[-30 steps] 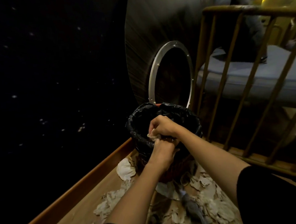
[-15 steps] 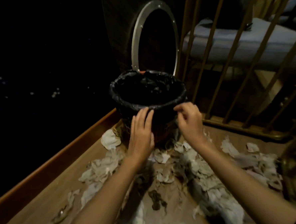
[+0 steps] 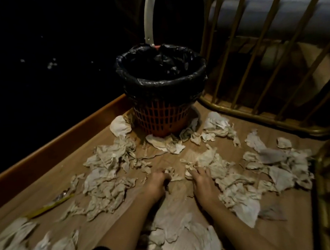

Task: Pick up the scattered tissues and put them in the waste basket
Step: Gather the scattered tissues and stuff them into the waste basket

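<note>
An orange mesh waste basket (image 3: 161, 118) lined with a black plastic bag (image 3: 163, 82) stands at the far end of the wooden surface. Several crumpled whitish tissues (image 3: 107, 167) lie scattered all around it and toward me. My left hand (image 3: 157, 181) rests low on the surface, fingers curled onto a small crumpled tissue (image 3: 171, 173). My right hand (image 3: 201, 178) lies beside it, fingers pressed into a tissue pile (image 3: 205, 161). Both hands are well short of the basket.
A raised wooden edge (image 3: 64, 142) runs along the left, dark beyond it. A gold metal railing (image 3: 256, 111) bounds the right and back. A yellow stick-like object (image 3: 47, 206) lies at left. A pale curved ring (image 3: 149, 19) rises behind the basket.
Both hands left the basket rim and came down onto the tissues nearer me. The view tilted downward, showing more of the littered surface.
</note>
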`<state>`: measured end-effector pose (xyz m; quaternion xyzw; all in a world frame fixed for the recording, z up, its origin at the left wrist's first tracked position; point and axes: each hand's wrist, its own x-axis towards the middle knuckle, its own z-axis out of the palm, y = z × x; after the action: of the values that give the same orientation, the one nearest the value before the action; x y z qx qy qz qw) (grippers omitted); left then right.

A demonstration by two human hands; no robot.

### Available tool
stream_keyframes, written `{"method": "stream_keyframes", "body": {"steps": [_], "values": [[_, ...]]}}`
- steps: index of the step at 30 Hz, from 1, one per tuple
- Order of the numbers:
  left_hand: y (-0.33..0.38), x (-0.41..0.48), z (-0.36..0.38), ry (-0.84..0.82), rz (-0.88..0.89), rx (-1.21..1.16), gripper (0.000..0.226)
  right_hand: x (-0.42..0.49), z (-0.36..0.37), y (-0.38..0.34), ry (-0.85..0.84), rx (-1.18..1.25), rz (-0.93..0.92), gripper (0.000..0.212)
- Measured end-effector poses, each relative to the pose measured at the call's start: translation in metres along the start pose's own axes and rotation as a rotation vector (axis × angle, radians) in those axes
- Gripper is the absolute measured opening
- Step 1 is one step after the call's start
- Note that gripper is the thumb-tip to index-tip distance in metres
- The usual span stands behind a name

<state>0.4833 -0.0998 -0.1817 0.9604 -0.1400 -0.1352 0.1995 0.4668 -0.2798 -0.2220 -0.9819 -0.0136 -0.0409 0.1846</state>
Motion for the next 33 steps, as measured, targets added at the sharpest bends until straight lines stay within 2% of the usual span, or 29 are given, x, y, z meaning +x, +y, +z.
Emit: {"method": "stream_keyframes", "body": {"steps": [3, 7, 11, 13, 14, 17, 19, 21, 24, 27, 30, 33], "values": [[-0.004, -0.019, -0.008, 0.095, -0.011, -0.061, 0.022, -0.004, 0.0, -0.007, 0.013, 0.125, -0.017, 0.038], [-0.029, -0.043, -0.037, 0.406, -0.065, -0.135, 0.02, 0.023, -0.011, -0.049, -0.059, 0.219, -0.178, 0.013], [-0.088, -0.046, -0.062, 0.582, -0.252, -0.041, 0.016, 0.057, -0.016, -0.116, -0.069, 0.272, -0.35, 0.018], [-0.111, -0.043, -0.074, 0.572, -0.317, -0.019, 0.019, 0.074, -0.013, -0.142, -0.163, 0.204, -0.363, 0.026], [-0.12, -0.041, -0.078, 0.521, -0.349, -0.006, 0.028, 0.082, -0.008, -0.15, -0.25, 0.144, -0.356, 0.03], [-0.14, -0.036, -0.085, 0.172, -0.458, 0.045, 0.075, 0.09, 0.018, -0.158, -0.507, 0.022, -0.329, 0.042], [-0.15, -0.033, -0.082, 0.009, -0.473, 0.074, 0.088, 0.083, 0.035, -0.157, -0.482, -0.01, -0.34, 0.049], [-0.16, -0.029, -0.072, -0.037, -0.45, 0.098, 0.081, 0.071, 0.047, -0.156, -0.348, -0.006, -0.371, 0.049], [-0.163, -0.025, -0.063, 0.113, -0.4, 0.074, 0.058, 0.055, 0.056, -0.152, -0.234, 0.107, -0.384, 0.047], [-0.154, -0.027, -0.062, 0.249, -0.318, -0.018, 0.04, 0.054, 0.058, -0.148, -0.209, 0.167, -0.372, 0.044], [-0.152, -0.042, -0.066, 0.291, -0.357, -0.089, 0.036, 0.066, 0.047, -0.152, -0.227, 0.281, -0.312, 0.04], [-0.159, -0.071, -0.069, 0.481, -0.395, -0.16, 0.039, 0.064, 0.027, -0.17, -0.223, 0.41, -0.272, 0.035]]}}
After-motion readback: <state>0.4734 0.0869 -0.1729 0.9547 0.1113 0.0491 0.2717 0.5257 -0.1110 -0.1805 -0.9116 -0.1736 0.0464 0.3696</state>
